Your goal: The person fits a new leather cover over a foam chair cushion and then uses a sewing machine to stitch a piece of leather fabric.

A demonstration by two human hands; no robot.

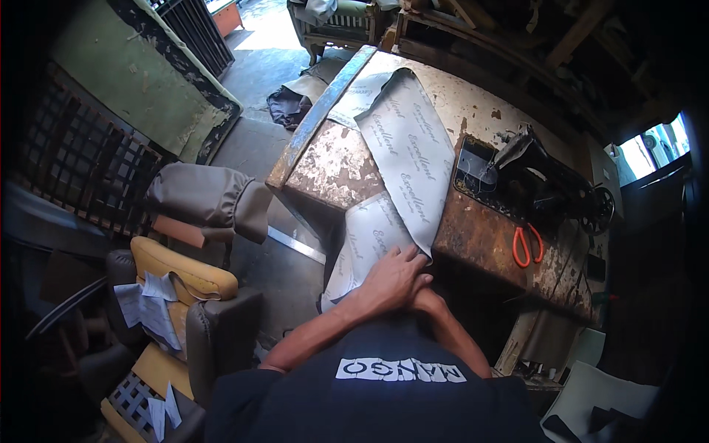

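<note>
A long light-grey leatherette sheet (pixel 413 159), its printed backing facing up, lies aslant across the worn table and narrows toward me. A second printed piece (pixel 362 247) hangs over the table's near left edge. My left hand (pixel 395 277) is at the near end of these pieces, its fingers bent and closed on the leatherette by the near corner. Close against my body, my right hand (pixel 427 297) is tucked beside and partly under the left one; its fingers are mostly hidden, and what they touch cannot be made out.
A black sewing machine (pixel 546 177) stands at the table's right. Orange-handled scissors (pixel 527 246) lie near its front edge. Another printed piece (pixel 362 100) is at the far left corner. On the left are a grey covered cushion (pixel 203 196) and an unfinished armchair (pixel 221 328) with scraps.
</note>
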